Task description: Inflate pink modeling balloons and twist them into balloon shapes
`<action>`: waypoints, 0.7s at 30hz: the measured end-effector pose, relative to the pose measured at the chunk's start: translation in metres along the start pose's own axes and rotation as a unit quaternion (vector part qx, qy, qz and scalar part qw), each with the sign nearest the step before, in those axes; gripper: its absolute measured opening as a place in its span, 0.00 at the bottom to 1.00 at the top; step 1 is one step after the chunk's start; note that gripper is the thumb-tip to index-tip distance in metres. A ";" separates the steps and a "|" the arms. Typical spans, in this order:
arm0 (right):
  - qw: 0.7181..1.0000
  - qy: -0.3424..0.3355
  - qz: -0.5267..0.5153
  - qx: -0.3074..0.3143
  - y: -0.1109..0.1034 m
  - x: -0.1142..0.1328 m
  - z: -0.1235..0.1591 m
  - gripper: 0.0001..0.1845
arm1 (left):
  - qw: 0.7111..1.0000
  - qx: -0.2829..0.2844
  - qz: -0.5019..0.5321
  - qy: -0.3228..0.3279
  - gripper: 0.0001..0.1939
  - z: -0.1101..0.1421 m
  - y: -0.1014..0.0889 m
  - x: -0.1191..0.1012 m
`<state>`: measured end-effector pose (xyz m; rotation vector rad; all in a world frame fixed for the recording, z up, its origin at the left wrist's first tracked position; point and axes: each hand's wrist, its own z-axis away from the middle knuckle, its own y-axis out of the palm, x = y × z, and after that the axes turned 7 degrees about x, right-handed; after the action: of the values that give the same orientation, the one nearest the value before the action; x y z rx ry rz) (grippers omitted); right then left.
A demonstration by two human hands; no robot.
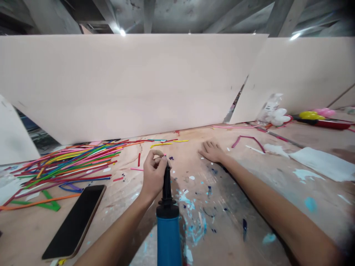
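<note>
A blue hand balloon pump [168,236] with a black nozzle [166,184] points away from me, low in the middle of the view. My left hand [154,168] is closed in a pinch at the nozzle's tip. A small pink bit [165,154], which looks like the end of a balloon, shows between its fingertips; the rest is hidden. My right hand [212,150] lies palm down on the table, fingers spread, holding nothing. Left of my left hand lies a heap of long, thin uninflated balloons [83,162] in many colours.
A phone [76,221] lies at the lower left. A pale board [133,88] stands along the table's back. A clear bottle [270,107], a white balloon flower [279,117] and a red-and-black tool [327,123] are at the right, near white paper [324,162]. Blue paint and scraps mark the table [205,255].
</note>
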<state>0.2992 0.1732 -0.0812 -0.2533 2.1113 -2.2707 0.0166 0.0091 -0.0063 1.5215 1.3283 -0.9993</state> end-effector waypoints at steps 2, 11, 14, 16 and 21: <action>0.999 -0.037 0.019 0.008 0.012 -0.012 -0.001 0.40 | 1.000 0.001 0.007 -0.007 0.09 -0.001 0.000 0.002; 0.994 0.076 0.026 -0.078 0.006 -0.060 -0.001 0.42 | 1.000 0.000 -0.007 -0.019 0.09 -0.001 0.001 0.008; 0.977 0.194 0.012 -0.091 0.006 -0.104 0.007 0.41 | 1.000 -0.005 -0.014 -0.012 0.10 -0.001 0.001 0.007; 0.970 0.233 -0.006 -0.068 0.007 -0.126 0.012 0.39 | 1.000 -0.006 -0.016 -0.009 0.10 -0.001 0.000 0.006; 0.977 0.210 0.001 -0.045 0.007 -0.136 0.014 0.39 | 1.000 -0.003 -0.019 -0.009 0.09 -0.001 0.000 0.008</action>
<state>0.4346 0.1766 -0.1008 0.2529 2.3987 -2.4007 0.0178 0.0121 -0.0140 1.4838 1.3508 -1.0304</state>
